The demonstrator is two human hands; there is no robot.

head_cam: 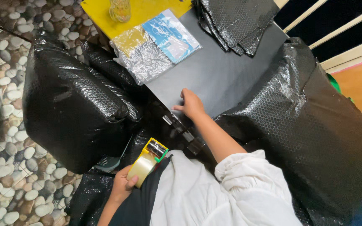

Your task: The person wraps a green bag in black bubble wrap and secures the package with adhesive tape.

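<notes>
On dark table (223,71), pebble-patterned floor (5,175) below

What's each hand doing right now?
Left hand: closed around a tape dispenger.
Right hand: open, fingers resting on the black sheet.

packing station: bubble-wrap bundles (76,104), tape dispenser (147,161)

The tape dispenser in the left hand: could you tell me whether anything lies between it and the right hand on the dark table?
Nothing visible blocks that gap. The left hand grips the tape dispenser near the lap; the right hand rests on the dark table. Only short strips of tape at the table's near edge lie between.
</notes>
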